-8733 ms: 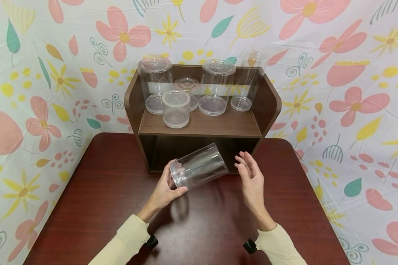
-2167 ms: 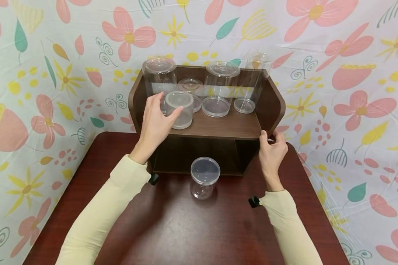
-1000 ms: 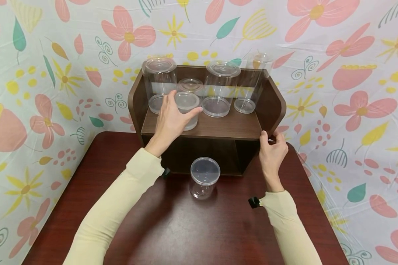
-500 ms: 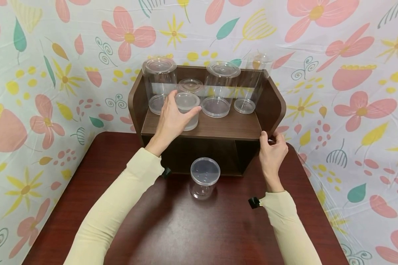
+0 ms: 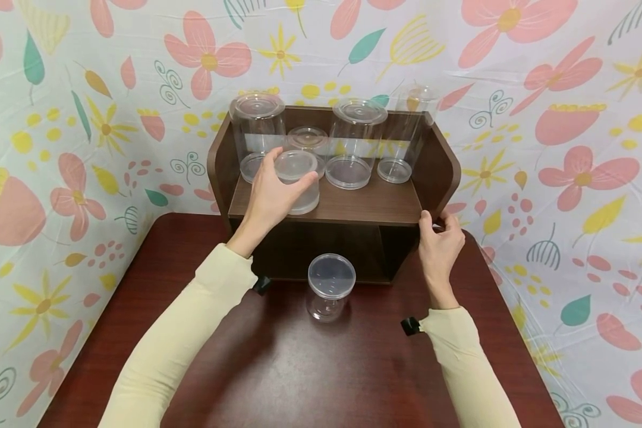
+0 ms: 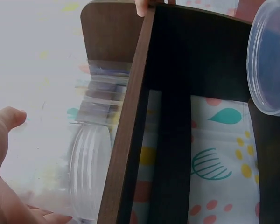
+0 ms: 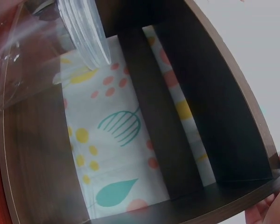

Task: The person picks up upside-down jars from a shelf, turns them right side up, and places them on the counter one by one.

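My left hand (image 5: 271,193) reaches over the small frosted jar (image 5: 306,193) at the front of the upper shelf, thumb and fingers around its sides. In the left wrist view, the ribbed end of this jar (image 6: 89,172) lies by the shelf's front edge. My right hand (image 5: 440,244) grips the brown two-tier shelf (image 5: 374,205) at its right front corner. On the table, in front of the lower compartment, stands a clear lidded jar (image 5: 330,288). Part of the frosted jar is hidden behind my left hand.
Behind the frosted jar stand a tall clear jar (image 5: 258,128), a short clear jar (image 5: 317,160), a wide clear jar (image 5: 355,142) and a slim clear jar (image 5: 406,139). The shelf stands on a dark red table (image 5: 353,368) before a flowered cloth (image 5: 321,53).
The clear jar once in my left hand now stands on the table. My left hand went to the frosted jar, which shifted right, then slightly left and forward. My right hand took hold of the shelf.
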### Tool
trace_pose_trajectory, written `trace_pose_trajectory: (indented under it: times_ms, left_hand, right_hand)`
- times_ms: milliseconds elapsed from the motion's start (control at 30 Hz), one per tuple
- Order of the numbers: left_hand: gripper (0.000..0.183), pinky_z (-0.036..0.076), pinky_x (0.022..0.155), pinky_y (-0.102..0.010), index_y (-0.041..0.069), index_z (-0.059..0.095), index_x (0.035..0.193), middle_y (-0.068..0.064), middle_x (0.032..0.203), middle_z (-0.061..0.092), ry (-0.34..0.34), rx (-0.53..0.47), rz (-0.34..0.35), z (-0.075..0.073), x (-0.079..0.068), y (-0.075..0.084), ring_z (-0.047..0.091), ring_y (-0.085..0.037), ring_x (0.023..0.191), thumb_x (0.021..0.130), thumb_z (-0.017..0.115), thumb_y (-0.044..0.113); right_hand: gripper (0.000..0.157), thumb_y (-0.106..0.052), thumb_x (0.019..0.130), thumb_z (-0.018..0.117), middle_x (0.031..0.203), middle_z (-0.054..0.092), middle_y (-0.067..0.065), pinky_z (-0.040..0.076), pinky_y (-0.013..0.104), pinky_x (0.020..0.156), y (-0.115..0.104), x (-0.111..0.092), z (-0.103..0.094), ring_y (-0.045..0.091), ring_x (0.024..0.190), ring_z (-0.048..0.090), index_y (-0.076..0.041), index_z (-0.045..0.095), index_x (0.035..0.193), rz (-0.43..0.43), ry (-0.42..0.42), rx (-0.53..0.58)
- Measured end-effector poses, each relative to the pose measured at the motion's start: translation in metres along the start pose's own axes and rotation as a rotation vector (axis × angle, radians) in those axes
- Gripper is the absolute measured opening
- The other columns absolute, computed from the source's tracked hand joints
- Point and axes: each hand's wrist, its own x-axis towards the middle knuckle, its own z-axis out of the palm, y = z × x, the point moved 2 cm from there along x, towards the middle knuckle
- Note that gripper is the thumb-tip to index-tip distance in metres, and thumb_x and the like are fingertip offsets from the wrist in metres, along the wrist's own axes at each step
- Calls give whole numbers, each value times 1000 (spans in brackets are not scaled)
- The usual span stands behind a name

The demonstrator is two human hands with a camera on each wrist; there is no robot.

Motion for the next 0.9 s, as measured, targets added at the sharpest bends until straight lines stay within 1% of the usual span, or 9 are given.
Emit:
trace_pose_trajectory:
  times_ms: [100, 167, 300, 433, 533, 667, 700, 800, 900]
  left_hand:
    - [93, 34, 115, -45, 12, 38, 157, -8, 158, 42, 5, -26, 2, -5, -5, 1, 41, -25, 143, 85, 79, 53]
    - [92, 34, 115, -46, 14, 39, 157, -8, 158, 42, 8, -48, 0, -8, -8, 1, 41, -25, 143, 85, 79, 53]
    - [90, 35, 115, -45, 17, 38, 158, -7, 159, 41, 3, -110, -18, -15, -15, 2, 40, -23, 143, 85, 78, 51]
    - [89, 35, 114, -44, 15, 38, 158, -6, 159, 41, -4, -173, 6, -21, -22, 3, 39, -21, 143, 86, 79, 47]
    - [86, 36, 113, -43, 13, 39, 157, -5, 157, 43, -10, -195, 26, -25, -28, 3, 41, -20, 141, 87, 79, 44]
    - [83, 38, 112, -45, 11, 40, 157, -5, 157, 43, -29, -216, 23, -30, -37, 2, 40, -20, 140, 89, 77, 41]
    - [83, 39, 111, -45, 11, 40, 157, -5, 156, 43, -34, -223, 18, -31, -40, 1, 41, -21, 138, 89, 77, 41]
    - [81, 42, 109, -44, 12, 40, 157, -5, 157, 41, -42, -239, 14, -33, -46, 0, 43, -22, 134, 90, 77, 39]
    - [79, 44, 106, -42, 14, 41, 157, -3, 156, 42, -49, -262, 15, -35, -53, -1, 48, -22, 128, 90, 77, 37]
  right_hand:
    - [23, -10, 93, 71, 86, 60, -6, 46, 16, 71, -1, 0, -1, -1, 74, 57, 12, 70, 98, 10, -15, 11]
    - [23, -11, 93, 71, 87, 59, -7, 47, 16, 71, -1, 0, -2, 0, 75, 58, 12, 70, 100, 22, -31, 16]
    - [25, -13, 95, 72, 89, 61, -5, 47, 16, 71, -3, 2, -4, 0, 75, 58, 10, 72, 104, 55, -62, 18]
    - [27, -16, 95, 73, 90, 63, -1, 46, 16, 70, -7, 3, -6, 2, 74, 57, 8, 73, 107, 102, -91, 26]
    - [27, -13, 95, 73, 89, 63, 3, 45, 16, 67, -24, 1, -9, 2, 71, 56, 10, 72, 108, 135, -112, 40]
    - [26, -10, 94, 72, 85, 62, 1, 44, 15, 65, -47, -2, -13, 0, 69, 55, 13, 69, 107, 178, -143, 59]
    - [26, -10, 94, 72, 85, 62, -1, 44, 15, 65, -48, -1, -14, 0, 69, 55, 12, 69, 106, 193, -151, 66]
    - [22, -10, 93, 74, 84, 61, -2, 44, 16, 65, -46, 0, -16, 2, 70, 54, 8, 69, 104, 241, -165, 112]
    - [20, -10, 92, 76, 86, 62, -1, 45, 17, 67, -34, 3, -16, 5, 74, 55, 4, 70, 106, 301, -173, 176]
